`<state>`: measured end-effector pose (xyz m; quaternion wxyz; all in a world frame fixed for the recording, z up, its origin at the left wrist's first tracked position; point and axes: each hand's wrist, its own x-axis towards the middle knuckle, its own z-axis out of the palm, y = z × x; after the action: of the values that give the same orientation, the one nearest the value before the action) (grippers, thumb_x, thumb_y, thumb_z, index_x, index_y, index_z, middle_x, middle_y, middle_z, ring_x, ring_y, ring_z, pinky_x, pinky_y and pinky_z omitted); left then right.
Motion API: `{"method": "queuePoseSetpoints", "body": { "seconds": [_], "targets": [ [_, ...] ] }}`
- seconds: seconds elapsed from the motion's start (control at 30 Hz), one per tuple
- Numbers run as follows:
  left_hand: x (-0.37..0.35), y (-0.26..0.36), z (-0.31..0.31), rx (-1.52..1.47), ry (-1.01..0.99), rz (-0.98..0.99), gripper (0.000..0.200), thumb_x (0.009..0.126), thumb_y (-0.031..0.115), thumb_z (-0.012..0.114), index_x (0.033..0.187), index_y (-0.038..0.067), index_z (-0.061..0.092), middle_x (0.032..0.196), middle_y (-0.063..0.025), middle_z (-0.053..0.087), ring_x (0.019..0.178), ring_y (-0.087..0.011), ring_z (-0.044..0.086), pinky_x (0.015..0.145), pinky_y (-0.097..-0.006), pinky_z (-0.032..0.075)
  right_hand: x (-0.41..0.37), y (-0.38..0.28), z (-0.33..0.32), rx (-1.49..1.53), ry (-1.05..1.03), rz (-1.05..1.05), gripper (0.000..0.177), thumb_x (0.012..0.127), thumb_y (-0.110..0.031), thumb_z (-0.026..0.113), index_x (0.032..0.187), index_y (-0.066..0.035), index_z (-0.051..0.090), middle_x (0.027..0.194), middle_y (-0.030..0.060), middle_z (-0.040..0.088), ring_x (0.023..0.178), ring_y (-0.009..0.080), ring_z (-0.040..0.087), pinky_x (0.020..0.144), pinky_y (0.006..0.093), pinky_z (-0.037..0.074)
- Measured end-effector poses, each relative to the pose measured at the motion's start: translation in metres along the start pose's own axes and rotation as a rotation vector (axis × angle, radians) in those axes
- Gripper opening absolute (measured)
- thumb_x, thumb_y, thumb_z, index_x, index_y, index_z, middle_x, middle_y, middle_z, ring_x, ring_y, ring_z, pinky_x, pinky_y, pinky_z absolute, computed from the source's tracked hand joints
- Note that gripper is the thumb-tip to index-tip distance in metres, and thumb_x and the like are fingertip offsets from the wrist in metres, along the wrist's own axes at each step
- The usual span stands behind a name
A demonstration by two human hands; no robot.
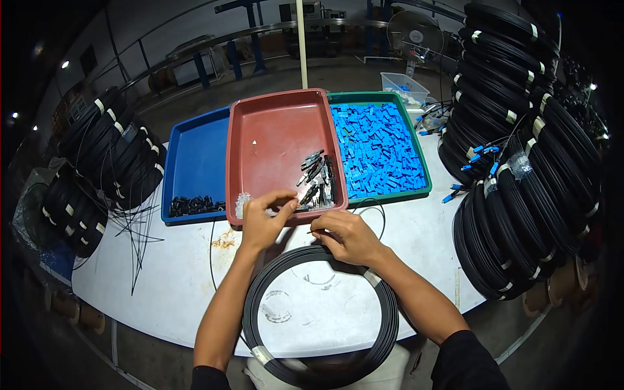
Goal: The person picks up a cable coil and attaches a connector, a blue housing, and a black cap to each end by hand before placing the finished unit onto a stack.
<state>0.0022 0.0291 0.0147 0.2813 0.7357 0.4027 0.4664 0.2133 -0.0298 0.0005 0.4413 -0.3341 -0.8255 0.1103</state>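
My left hand [266,218] is over the near edge of the red tray [273,130], its thumb and forefinger pinched round something too small to make out. To its right my right hand [348,235] pinches something small and dark, perhaps a cable end, above the top of a black cable coil [389,312]. The coil lies on the white table with pale tape round it. Black and silver connector parts [316,182] lie in the red tray's right side, and clear small pieces [242,203] in its near left corner.
A blue tray [195,149] with small black parts stands left, a green tray [424,175] of blue connectors right. Stacked black cable coils [107,149] stand at the left, taller stacks [497,78] at the right. Behind are a clear bin [406,97] and a fan [416,36].
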Motion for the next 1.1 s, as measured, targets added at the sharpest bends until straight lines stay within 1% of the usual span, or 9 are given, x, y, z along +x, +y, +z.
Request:
{"method": "queuePoseSetpoints", "body": {
  "seconds": [0.1,0.2,0.3,0.33,0.43,0.47,0.77,0.97,1.1],
  "targets": [
    [0.023,-0.016,0.010,0.115,-0.027,0.063,0.022,0.088,0.011,0.074,0.107,0.001,0.077,0.089,-0.0133,0.078,0.076,-0.0154,0.073,0.069,-0.0299,0.057,-0.001,-0.002,-0.003,-0.019,-0.006,-0.002,0.013,0.083,-0.004,0.069,0.096,-0.002,0.068,0.095,0.0151,0.070,0.089,0.0339,0.067,0.080,0.0418,0.053],
    [0.037,-0.011,0.020,0.367,-0.202,0.070,0.024,0.083,0.009,0.075,0.105,0.002,0.077,0.091,-0.0205,0.075,0.077,-0.0261,0.074,0.073,-0.0346,0.058,-0.001,-0.001,-0.002,-0.028,-0.010,0.002,0.013,0.083,-0.005,0.069,0.095,-0.002,0.068,0.096,0.0145,0.070,0.093,0.0330,0.068,0.083,0.0419,0.052],
    [0.047,-0.017,0.030,0.530,-0.240,0.188,0.026,0.080,0.012,0.076,0.104,0.002,0.077,0.092,-0.0203,0.075,0.078,-0.0293,0.074,0.075,-0.0370,0.058,-0.002,0.001,-0.001,-0.019,-0.017,0.014,0.012,0.083,-0.006,0.070,0.094,-0.002,0.069,0.096,0.0136,0.069,0.097,0.0316,0.068,0.086,0.0410,0.051],
    [0.048,-0.019,0.033,0.489,-0.246,0.146,0.024,0.079,0.016,0.076,0.100,0.005,0.078,0.092,-0.0193,0.072,0.087,-0.0384,0.069,0.081,-0.0475,0.055,-0.002,0.001,-0.002,-0.020,-0.022,0.025,0.012,0.083,-0.006,0.070,0.094,-0.002,0.069,0.095,0.0132,0.069,0.095,0.0315,0.067,0.085,0.0408,0.051],
    [0.052,-0.014,0.036,0.549,-0.238,0.152,0.025,0.079,0.017,0.076,0.101,0.006,0.078,0.093,-0.0193,0.072,0.087,-0.0379,0.070,0.080,-0.0471,0.055,-0.001,0.002,-0.001,-0.018,-0.017,0.017,0.012,0.083,-0.006,0.070,0.095,-0.002,0.068,0.092,0.0120,0.068,0.090,0.0313,0.066,0.083,0.0405,0.051],
    [0.054,-0.015,0.037,0.580,-0.239,0.172,0.028,0.078,0.017,0.078,0.102,0.003,0.078,0.092,-0.0187,0.074,0.081,-0.0338,0.072,0.077,-0.0422,0.057,0.000,0.001,-0.002,-0.022,-0.016,0.007,0.013,0.083,-0.006,0.070,0.095,-0.002,0.068,0.092,0.0117,0.067,0.089,0.0312,0.066,0.083,0.0406,0.051],
    [0.064,-0.016,0.044,0.484,-0.264,0.154,0.023,0.077,0.011,0.074,0.097,0.001,0.077,0.087,-0.0176,0.074,0.078,-0.0330,0.072,0.074,-0.0415,0.057,0.001,0.000,-0.003,-0.022,-0.037,0.020,0.012,0.083,-0.004,0.070,0.095,-0.003,0.068,0.088,0.0097,0.066,0.083,0.0287,0.065,0.079,0.0387,0.050],
    [0.065,-0.010,0.043,0.251,-0.204,0.126,0.018,0.076,0.008,0.072,0.091,-0.001,0.074,0.077,-0.0113,0.069,0.069,-0.0231,0.068,0.069,-0.0357,0.054,0.002,-0.001,-0.003,-0.026,-0.052,0.042,0.013,0.083,-0.004,0.071,0.095,-0.002,0.069,0.089,0.0101,0.067,0.085,0.0288,0.066,0.081,0.0383,0.051],
    [0.056,-0.005,0.034,0.125,-0.143,0.119,0.018,0.079,0.008,0.077,0.093,-0.002,0.071,0.088,-0.0077,0.066,0.073,-0.0150,0.064,0.067,-0.0295,0.051,0.000,0.000,-0.003,-0.031,-0.048,0.042,0.014,0.082,-0.005,0.071,0.096,-0.002,0.069,0.090,0.0106,0.068,0.089,0.0294,0.067,0.083,0.0388,0.051]
  ]
}}
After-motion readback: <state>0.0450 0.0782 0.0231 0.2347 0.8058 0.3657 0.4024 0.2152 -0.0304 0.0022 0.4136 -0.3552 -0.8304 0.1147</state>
